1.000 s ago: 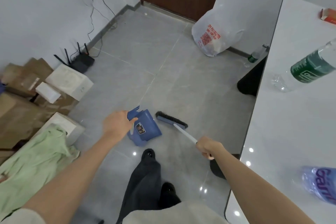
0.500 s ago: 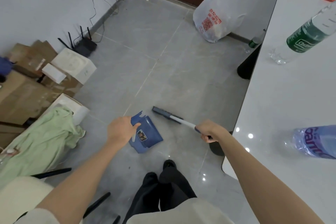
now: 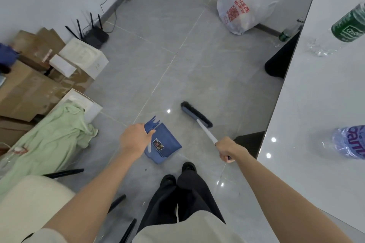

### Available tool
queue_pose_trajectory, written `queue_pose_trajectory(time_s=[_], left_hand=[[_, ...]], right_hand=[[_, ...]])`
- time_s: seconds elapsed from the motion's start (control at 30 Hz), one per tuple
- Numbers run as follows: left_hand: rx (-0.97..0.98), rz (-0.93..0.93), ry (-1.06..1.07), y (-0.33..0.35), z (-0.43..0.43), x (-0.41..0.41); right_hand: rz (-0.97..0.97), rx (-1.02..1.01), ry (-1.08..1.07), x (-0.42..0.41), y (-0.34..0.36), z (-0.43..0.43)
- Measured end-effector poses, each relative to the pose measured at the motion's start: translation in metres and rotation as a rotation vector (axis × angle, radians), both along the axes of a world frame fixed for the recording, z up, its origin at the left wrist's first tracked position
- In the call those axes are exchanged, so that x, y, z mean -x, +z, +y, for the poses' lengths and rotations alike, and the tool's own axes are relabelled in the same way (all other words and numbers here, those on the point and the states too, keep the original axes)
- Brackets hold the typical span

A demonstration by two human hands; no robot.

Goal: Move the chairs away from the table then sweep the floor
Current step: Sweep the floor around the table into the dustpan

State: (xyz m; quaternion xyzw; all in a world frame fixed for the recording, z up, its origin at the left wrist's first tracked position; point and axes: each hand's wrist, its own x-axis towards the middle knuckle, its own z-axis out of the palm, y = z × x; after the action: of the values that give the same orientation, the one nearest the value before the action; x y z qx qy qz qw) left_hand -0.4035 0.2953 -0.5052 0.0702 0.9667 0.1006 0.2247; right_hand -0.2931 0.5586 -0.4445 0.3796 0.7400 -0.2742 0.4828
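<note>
My left hand [image 3: 134, 139] grips the handle of a blue dustpan [image 3: 165, 145], which hangs just above the grey tiled floor [image 3: 167, 49] in front of my feet. My right hand [image 3: 230, 149] is closed around the white handle of a broom; its dark brush head [image 3: 196, 114] rests on the floor to the right of the dustpan. A cream-seated chair [image 3: 29, 203] with black legs stands at the lower left, away from the white table [image 3: 320, 108] on the right.
Cardboard boxes [image 3: 29, 85], white boxes and a green cloth [image 3: 47, 144] line the left wall, with a black router [image 3: 94, 35] behind. A white plastic bag [image 3: 243, 8] sits by the brown door. Plastic bottles [image 3: 349, 23] lie on the table; a black table base [image 3: 280, 61] stands beneath.
The view has shifted back and left, bringing the chair into sight. The broom head has swung out to the right, away from the dustpan. Both hands keep their grips.
</note>
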Motion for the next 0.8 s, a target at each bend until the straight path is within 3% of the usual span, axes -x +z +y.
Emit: queue_pose_trajectory(time_s=[0.17,0.37,0.6,0.73,0.8], left_hand=[[-0.025,-0.010,-0.015,-0.001,-0.004,0.001],[-0.015,-0.034,0.027,0.004,-0.017,-0.014],[-0.032,-0.072,-0.040,-0.002,-0.046,-0.027],[-0.044,-0.075,-0.038,0.002,-0.053,-0.041],[-0.047,-0.079,-0.021,0.000,-0.058,-0.049]], right_hand=[[-0.091,0.162,-0.188,-0.007,0.010,-0.007],[-0.009,0.226,-0.371,-0.009,0.063,0.014],[0.126,0.088,-0.317,-0.016,0.052,-0.007],[0.114,-0.009,-0.103,-0.026,0.025,-0.012],[0.071,-0.045,-0.116,-0.035,0.018,-0.022]])
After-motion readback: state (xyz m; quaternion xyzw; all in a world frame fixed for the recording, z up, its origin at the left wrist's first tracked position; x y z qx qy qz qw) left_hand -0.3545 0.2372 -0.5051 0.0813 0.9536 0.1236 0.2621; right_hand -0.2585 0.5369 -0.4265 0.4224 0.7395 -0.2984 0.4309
